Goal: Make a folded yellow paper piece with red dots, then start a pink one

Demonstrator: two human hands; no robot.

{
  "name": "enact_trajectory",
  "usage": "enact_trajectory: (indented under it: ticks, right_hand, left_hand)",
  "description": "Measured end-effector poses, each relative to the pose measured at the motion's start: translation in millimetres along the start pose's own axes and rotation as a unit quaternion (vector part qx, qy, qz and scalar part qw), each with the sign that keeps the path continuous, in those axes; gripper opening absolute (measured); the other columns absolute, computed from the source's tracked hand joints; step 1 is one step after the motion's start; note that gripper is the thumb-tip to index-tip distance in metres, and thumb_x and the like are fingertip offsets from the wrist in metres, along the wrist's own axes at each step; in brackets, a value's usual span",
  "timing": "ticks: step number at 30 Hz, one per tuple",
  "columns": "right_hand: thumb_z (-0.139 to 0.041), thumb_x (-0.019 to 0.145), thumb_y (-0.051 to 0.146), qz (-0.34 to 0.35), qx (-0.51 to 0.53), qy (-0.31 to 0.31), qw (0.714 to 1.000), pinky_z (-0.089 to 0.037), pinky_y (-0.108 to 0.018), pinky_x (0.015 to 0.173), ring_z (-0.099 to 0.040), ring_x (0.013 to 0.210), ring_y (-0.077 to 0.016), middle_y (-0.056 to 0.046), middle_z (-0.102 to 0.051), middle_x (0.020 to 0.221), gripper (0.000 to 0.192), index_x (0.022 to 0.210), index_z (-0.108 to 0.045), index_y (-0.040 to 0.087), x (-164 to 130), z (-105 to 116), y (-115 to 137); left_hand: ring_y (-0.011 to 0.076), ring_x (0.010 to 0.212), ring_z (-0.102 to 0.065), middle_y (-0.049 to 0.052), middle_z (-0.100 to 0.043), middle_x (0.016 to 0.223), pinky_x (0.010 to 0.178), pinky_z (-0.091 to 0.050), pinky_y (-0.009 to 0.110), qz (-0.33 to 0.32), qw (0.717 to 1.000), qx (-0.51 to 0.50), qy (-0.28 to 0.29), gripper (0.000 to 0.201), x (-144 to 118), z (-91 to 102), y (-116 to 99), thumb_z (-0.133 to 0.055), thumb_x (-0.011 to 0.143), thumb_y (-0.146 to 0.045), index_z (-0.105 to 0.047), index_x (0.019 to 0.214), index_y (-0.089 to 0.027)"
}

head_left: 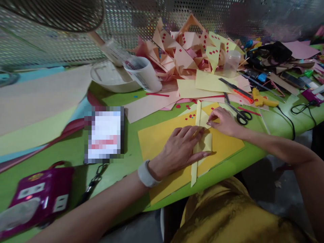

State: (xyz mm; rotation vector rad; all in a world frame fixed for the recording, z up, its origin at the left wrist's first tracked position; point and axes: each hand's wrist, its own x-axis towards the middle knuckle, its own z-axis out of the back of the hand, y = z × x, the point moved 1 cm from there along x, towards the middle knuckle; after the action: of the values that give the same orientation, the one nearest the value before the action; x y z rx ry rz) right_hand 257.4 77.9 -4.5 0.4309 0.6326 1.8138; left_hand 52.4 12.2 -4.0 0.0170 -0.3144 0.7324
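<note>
My left hand (181, 146) lies over a pale yellow paper strip (194, 173), its fingers stretched and its thumb apart. Between thumb and fingers shows a folded pale yellow paper (207, 143). Just beyond, my right hand (222, 121) has thumb and forefinger pinched together at the edge of a pale yellow paper piece (203, 116). Both hands rest above a larger deep yellow sheet (162, 135) on the green table. Small red paper bits (190, 116) are scattered by the strip's upper end.
Black-handled scissors (244, 117), a craft knife (243, 95) and a yellow glue gun (263, 99) lie right of the sheet. A pile of folded paper (187, 50) stands behind. At left are a blurred-out phone (105, 135), a purple power box (43, 192) and a white cup (145, 76).
</note>
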Motion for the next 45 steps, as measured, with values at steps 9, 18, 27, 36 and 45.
enact_trajectory:
  ticks: [9,18,27,36,45]
  right_hand:
    - [-0.074,0.082,0.031,-0.088,0.05,0.125,0.987,-0.036,-0.024,0.057,-0.051,0.061,-0.0101,0.001,-0.061,0.067,0.026,0.068,-0.058,0.017,17.2,31.0,13.7]
    - [-0.072,0.088,0.035,-0.172,0.183,0.229,0.94,-0.041,-0.02,0.043,-0.054,0.041,-0.0065,0.001,-0.063,0.056,0.028,0.072,-0.059,0.015,11.5,28.2,-3.7]
    - [-0.069,0.088,0.044,-0.168,0.087,0.323,0.927,-0.043,-0.019,0.045,-0.063,0.044,-0.0103,-0.005,-0.067,0.053,0.042,0.061,-0.062,0.012,24.8,22.1,13.2]
    - [-0.072,0.088,0.03,-0.172,0.09,0.346,0.918,-0.042,-0.019,0.048,-0.064,0.047,-0.0098,-0.003,-0.067,0.053,0.033,0.063,-0.064,0.01,28.9,23.9,14.6]
    - [-0.081,0.078,0.039,-0.192,0.102,0.336,0.916,-0.048,-0.02,0.052,-0.068,0.055,-0.0119,-0.004,-0.069,0.056,0.037,0.062,-0.062,0.012,24.8,37.9,3.4]
  left_hand:
    - [0.0303,0.105,-0.061,0.015,-0.066,0.123,0.087,-0.047,0.046,0.005,1.0,0.006,0.011,0.073,1.4,1.3,-0.6,-0.041,0.091,-0.074,-0.064,0.128,-0.015]
    - [0.0305,0.106,-0.06,0.014,-0.065,0.125,0.087,-0.046,0.045,0.0,1.0,0.012,0.007,0.068,1.2,0.2,-0.3,-0.041,0.092,-0.072,-0.062,0.13,-0.02]
    - [0.0313,0.105,-0.06,0.016,-0.065,0.121,0.085,-0.047,0.045,0.002,1.0,0.025,0.018,0.072,-1.0,-1.0,1.9,-0.041,0.092,-0.073,-0.062,0.13,-0.016]
    - [0.031,0.105,-0.06,0.016,-0.065,0.12,0.086,-0.047,0.045,0.011,0.999,0.02,0.023,0.072,0.3,0.4,1.7,-0.037,0.092,-0.074,-0.06,0.133,-0.02]
    - [0.031,0.108,-0.059,0.013,-0.064,0.124,0.087,-0.048,0.045,0.014,1.0,-0.014,0.008,0.064,0.3,-0.4,2.3,-0.046,0.091,-0.071,-0.062,0.133,-0.025]
